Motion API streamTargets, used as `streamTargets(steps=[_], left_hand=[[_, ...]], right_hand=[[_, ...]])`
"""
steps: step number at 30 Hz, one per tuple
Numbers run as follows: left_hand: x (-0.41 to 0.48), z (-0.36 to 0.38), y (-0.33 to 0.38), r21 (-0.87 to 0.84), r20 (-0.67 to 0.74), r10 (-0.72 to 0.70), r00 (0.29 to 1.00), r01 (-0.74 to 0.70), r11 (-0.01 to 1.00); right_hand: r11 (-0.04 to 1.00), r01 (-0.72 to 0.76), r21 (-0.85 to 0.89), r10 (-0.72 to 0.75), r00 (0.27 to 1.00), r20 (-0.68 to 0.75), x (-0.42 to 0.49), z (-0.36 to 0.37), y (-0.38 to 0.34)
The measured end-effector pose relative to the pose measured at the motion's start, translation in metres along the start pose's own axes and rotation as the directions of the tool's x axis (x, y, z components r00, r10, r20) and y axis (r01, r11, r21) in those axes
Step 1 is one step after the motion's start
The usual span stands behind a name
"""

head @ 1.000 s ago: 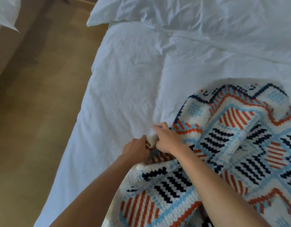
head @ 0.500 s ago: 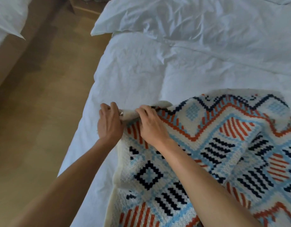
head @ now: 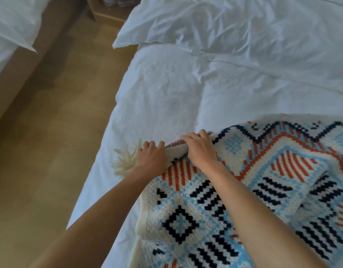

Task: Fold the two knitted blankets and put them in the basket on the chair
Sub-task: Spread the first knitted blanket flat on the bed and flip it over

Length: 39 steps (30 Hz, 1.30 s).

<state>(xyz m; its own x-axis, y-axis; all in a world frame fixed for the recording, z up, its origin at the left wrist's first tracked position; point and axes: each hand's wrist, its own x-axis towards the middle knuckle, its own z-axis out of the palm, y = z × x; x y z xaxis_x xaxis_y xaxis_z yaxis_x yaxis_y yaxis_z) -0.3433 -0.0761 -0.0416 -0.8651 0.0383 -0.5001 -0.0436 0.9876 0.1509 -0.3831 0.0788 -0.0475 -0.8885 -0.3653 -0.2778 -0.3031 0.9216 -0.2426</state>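
A knitted blanket (head: pixel 253 190) with a cream, light-blue, navy and orange geometric pattern lies spread over the lower right of the white bed. My left hand (head: pixel 150 158) and my right hand (head: pixel 200 149) sit side by side at the blanket's far left corner, both closed on its rolled-over edge. A cream tassel fringe (head: pixel 124 159) sticks out to the left of my left hand. Only one blanket shows. No basket or chair is in view.
The white bed sheet (head: pixel 166 89) is wrinkled, with a white pillow (head: pixel 215 22) at the top. The bed's left edge drops to a wooden floor (head: pixel 51 132). A second bed (head: pixel 10 26) stands at the far left and a wooden nightstand (head: pixel 103 12) at the top.
Both hands have carried the blanket's corner away from me and to the left across the bed, spreading the blanket out. The cream fringe now shows beside my left hand.
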Motion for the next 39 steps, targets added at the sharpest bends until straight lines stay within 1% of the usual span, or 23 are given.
streamTargets(steps=[1, 3, 5, 7, 8, 10, 11, 13, 14, 16, 18, 19, 22, 23, 24, 26, 27, 28, 31, 32, 34, 37, 39], left_hand=[[0.000, 0.001, -0.001, 0.081, -0.017, 0.018, 1.000, -0.017, 0.997], [0.002, 0.000, -0.002, 0.179, -0.088, 0.050, 0.995, -0.034, 0.983], [0.008, -0.008, -0.004, 0.198, -0.151, 0.038, 0.988, -0.007, 0.980], [0.017, -0.020, -0.008, 0.154, -0.199, -0.033, 0.979, 0.064, 0.986], [0.022, -0.027, -0.011, 0.118, -0.214, -0.071, 0.974, 0.098, 0.988], [0.031, -0.035, -0.015, -0.010, -0.221, -0.155, 0.963, 0.157, 0.988], [0.035, -0.037, -0.016, -0.115, -0.212, -0.208, 0.955, 0.187, 0.976], [0.042, -0.038, -0.014, -0.346, -0.188, -0.316, 0.930, 0.239, 0.907], [0.046, -0.040, -0.013, -0.437, -0.189, -0.355, 0.915, 0.246, 0.865], [0.056, -0.044, -0.011, -0.568, -0.195, -0.403, 0.894, 0.232, 0.789], [0.068, -0.054, -0.011, -0.638, -0.200, -0.407, 0.891, 0.197, 0.744], [0.074, -0.059, -0.012, -0.649, -0.209, -0.395, 0.894, 0.175, 0.740], [0.093, -0.073, -0.024, -0.631, -0.290, -0.347, 0.892, 0.094, 0.770], [0.099, -0.077, -0.028, -0.624, -0.308, -0.324, 0.894, 0.067, 0.778], [0.103, -0.081, -0.032, -0.620, -0.302, -0.305, 0.903, 0.056, 0.782], [0.105, -0.081, -0.035, -0.599, -0.230, -0.299, 0.926, 0.108, 0.794], [0.103, -0.077, -0.033, -0.567, -0.192, -0.311, 0.931, 0.153, 0.809], [0.098, -0.071, -0.031, -0.518, -0.175, -0.323, 0.930, 0.192, 0.833], [0.080, -0.044, -0.024, -0.363, -0.202, -0.331, 0.922, 0.243, 0.899], [0.073, -0.034, -0.024, -0.330, -0.200, -0.329, 0.923, 0.252, 0.910], [0.060, -0.014, -0.025, -0.300, -0.146, -0.336, 0.930, 0.282, 0.911], [0.045, 0.008, -0.030, -0.337, -0.082, -0.385, 0.919, 0.338, 0.879], [0.034, 0.016, -0.031, -0.410, -0.063, -0.394, 0.917, 0.336, 0.848]], right_hand=[[1.000, 0.007, -0.031, -0.008, 1.000, -0.018, 0.000, 0.002, 0.000], [0.999, 0.005, -0.047, -0.008, 0.997, -0.081, -0.001, 0.005, 0.001], [0.999, -0.011, 0.043, 0.015, 0.995, -0.102, -0.001, 0.005, 0.003], [0.986, -0.007, 0.166, 0.022, 0.996, -0.086, 0.000, 0.002, 0.006], [0.981, -0.002, 0.192, 0.018, 0.996, -0.082, 0.001, 0.000, 0.008], [0.985, -0.016, 0.174, 0.031, 0.996, -0.084, 0.002, -0.001, 0.012], [0.986, -0.040, 0.159, 0.055, 0.994, -0.090, 0.004, -0.002, 0.014], [0.980, -0.107, 0.168, 0.127, 0.986, -0.110, 0.010, -0.005, 0.015], [0.973, -0.131, 0.190, 0.157, 0.979, -0.127, 0.015, -0.008, 0.014], [0.962, -0.131, 0.238, 0.174, 0.971, -0.166, 0.028, -0.015, 0.012], [0.950, -0.090, 0.297, 0.158, 0.964, -0.213, 0.043, -0.026, 0.010], [0.943, -0.065, 0.328, 0.148, 0.960, -0.236, 0.049, -0.032, 0.010], [0.927, 0.025, 0.373, 0.085, 0.958, -0.275, 0.063, -0.043, 0.011], [0.914, 0.044, 0.403, 0.059, 0.969, -0.240, 0.066, -0.043, 0.011], [0.896, 0.040, 0.442, 0.040, 0.985, -0.170, 0.067, -0.043, 0.009], [0.887, -0.006, 0.462, 0.021, 0.999, -0.028, 0.067, -0.037, 0.006], [0.907, -0.023, 0.421, 0.029, 1.000, -0.008, 0.064, -0.032, 0.003], [0.931, -0.033, 0.363, 0.048, 0.998, -0.033, 0.060, -0.027, 0.000], [0.982, -0.052, 0.184, 0.087, 0.978, -0.190, 0.042, -0.007, -0.008], [0.990, -0.061, 0.126, 0.087, 0.972, -0.218, 0.034, 0.001, -0.009], [0.995, -0.088, 0.037, 0.094, 0.966, -0.241, 0.019, 0.016, -0.010], [0.995, -0.102, 0.011, 0.102, 0.974, -0.202, 0.002, 0.030, -0.012], [0.992, -0.086, 0.089, 0.099, 0.983, -0.154, -0.011, 0.034, -0.020]])
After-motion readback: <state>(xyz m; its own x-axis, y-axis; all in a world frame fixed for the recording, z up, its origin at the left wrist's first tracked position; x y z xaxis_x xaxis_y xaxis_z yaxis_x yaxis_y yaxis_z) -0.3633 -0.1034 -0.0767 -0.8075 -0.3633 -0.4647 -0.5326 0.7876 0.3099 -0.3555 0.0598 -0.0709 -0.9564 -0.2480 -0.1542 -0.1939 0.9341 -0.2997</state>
